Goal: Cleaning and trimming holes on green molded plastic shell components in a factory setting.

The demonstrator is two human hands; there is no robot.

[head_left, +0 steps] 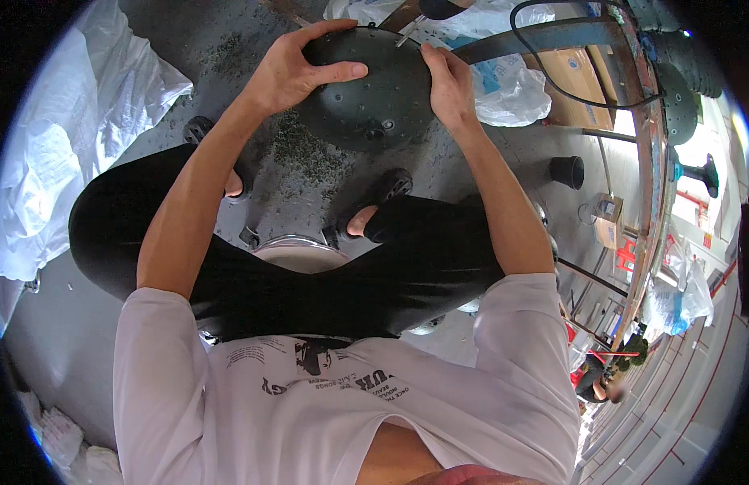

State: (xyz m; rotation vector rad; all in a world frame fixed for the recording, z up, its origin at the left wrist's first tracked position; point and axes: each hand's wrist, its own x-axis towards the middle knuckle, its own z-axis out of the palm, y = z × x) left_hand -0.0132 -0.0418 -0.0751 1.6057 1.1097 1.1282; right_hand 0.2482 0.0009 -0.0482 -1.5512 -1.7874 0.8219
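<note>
In the upper middle of the frame, the person holds a dark round disc with both hands. The left hand grips it on its left edge, the thumb lying across the face and the fingers curled over the top rim. The right hand is closed on the right edge, and something thin and light-coloured, perhaps a small tool or a fastener, shows just above its fingers; the view is too small there to say which.

The face of the disc carries many small holes or studs and a few screw-like points near its lower part. Whether all of them are already filled I cannot tell, so I judge that the work on this piece is under way and not finished: the disc is in the hands, held above the grey floor, not set down anywhere.

At the upper right of the frame other dark discs of similar shape lie near a long metal frame. A white sack lies at the left.
</note>
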